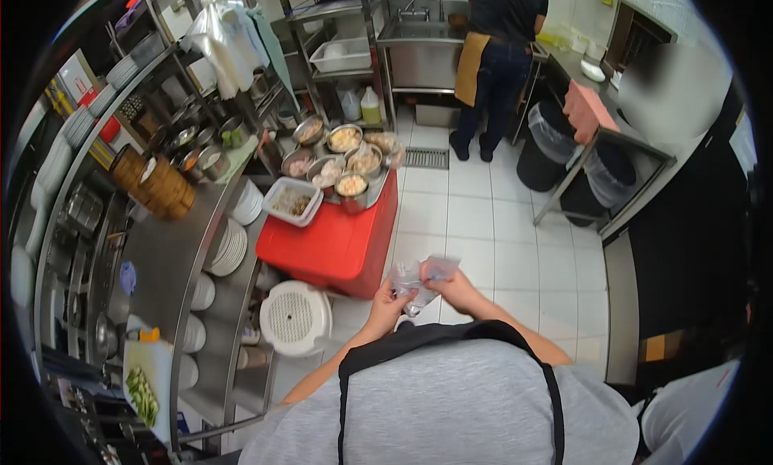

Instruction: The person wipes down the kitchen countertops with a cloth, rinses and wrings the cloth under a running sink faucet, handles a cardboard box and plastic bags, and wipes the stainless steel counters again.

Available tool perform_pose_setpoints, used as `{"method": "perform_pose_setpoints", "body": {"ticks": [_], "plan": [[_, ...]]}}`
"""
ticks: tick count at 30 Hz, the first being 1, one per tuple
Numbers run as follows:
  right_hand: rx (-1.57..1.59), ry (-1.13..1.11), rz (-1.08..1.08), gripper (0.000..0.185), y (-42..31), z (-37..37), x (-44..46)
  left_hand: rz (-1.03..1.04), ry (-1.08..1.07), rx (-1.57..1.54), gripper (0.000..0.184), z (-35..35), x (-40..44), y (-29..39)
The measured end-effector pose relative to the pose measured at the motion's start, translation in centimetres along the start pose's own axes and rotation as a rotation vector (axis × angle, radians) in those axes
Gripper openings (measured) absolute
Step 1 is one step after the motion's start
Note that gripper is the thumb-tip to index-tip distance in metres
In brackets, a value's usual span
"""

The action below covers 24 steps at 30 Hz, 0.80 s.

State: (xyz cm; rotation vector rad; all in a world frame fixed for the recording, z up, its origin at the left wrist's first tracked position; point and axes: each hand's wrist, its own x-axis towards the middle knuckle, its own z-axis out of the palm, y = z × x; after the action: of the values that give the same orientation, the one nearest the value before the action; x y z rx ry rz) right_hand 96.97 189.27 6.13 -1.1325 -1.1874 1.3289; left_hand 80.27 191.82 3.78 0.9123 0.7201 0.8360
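Observation:
In front of my apron, low in the head view, I hold a crumpled clear plastic bag (413, 302) in both hands. My left hand (388, 305) pinches its left side, with the thumb pointing inward. At its upper right, my right hand (451, 288) is closed on the plastic, where a pinkish patch shows near the fingers. I cannot make out whether anything is inside. Ahead and to the left stands a red chest (322, 252), apart from both hands, topped with several metal bowls of food (352, 185) and a clear plastic tub (293, 201).
A white stool (295, 318) stands left of me beside the steel counter (165, 252). On that counter lies a cutting board (149, 356) with chopped greens. Another person (499, 54) stands at the back near the sink (419, 32). Lined black bins (546, 147) are at right.

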Motion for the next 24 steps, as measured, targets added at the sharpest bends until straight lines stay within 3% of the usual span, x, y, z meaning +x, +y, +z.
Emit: {"method": "perform_pose_setpoints", "body": {"ticks": [2, 3, 4, 6, 8, 10, 12, 13, 14, 16, 18, 21, 24], "plan": [[-0.266, -0.018, -0.195, 0.022, -1.6, -0.7, 3.4, -0.110, 0.035, -0.019, 0.034, -0.2, 4.9, 1.4], [-0.409, -0.138, -0.300, 0.032, -3.2, -1.5, 4.9, -0.093, 0.039, -0.030, 0.034, -0.3, 7.7, 1.4], [-0.418, -0.155, -0.310, 0.032, -5.3, -2.3, 6.2, 0.032, 0.079, -0.074, 0.031, -0.6, 10.8, 1.2], [-0.918, -0.087, -0.473, 0.048, -8.5, -3.7, 8.4, 0.163, 0.140, -0.106, 0.029, -0.9, 14.8, 3.1], [-0.897, -0.141, -0.499, 0.051, -8.2, -6.8, 11.9, 0.099, 0.211, -0.064, 0.027, -0.9, 18.3, 6.2], [-0.714, -0.420, -0.461, 0.045, -6.2, -10.3, 16.1, 0.189, 0.236, -0.003, 0.028, -2.3, 22.3, 6.3], [-0.748, -0.426, -0.494, 0.043, -6.1, -11.6, 19.0, 0.450, 0.057, 0.625, 0.029, -2.7, 24.1, 7.2], [-0.626, -0.421, -0.361, 0.046, -6.6, -12.4, 20.8, 0.490, -0.006, 0.824, 0.027, -2.1, 24.5, 8.2], [-0.508, -0.410, -0.233, 0.048, -7.3, -13.0, 22.7, 0.495, 0.047, 0.814, 0.027, -1.0, 25.1, 8.6], [-0.451, -0.456, -0.255, 0.056, -9.0, -14.1, 26.1, 0.507, 0.009, 0.937, 0.026, 0.5, 25.8, 9.3], [-0.681, -0.595, -0.247, 0.061, -10.6, -14.7, 29.7, 0.473, 0.079, 1.038, 0.020, 1.4, 26.8, 10.3], [-0.663, -0.746, -0.298, 0.055, -9.4, -14.9, 35.7, 0.488, 0.211, 1.039, 0.023, 0.4, 28.5, 11.8], [-0.537, -0.808, -0.347, 0.041, -9.9, -13.1, 41.4, 0.393, 0.294, 0.803, 0.034, -1.6, 29.3, 13.5]]}}
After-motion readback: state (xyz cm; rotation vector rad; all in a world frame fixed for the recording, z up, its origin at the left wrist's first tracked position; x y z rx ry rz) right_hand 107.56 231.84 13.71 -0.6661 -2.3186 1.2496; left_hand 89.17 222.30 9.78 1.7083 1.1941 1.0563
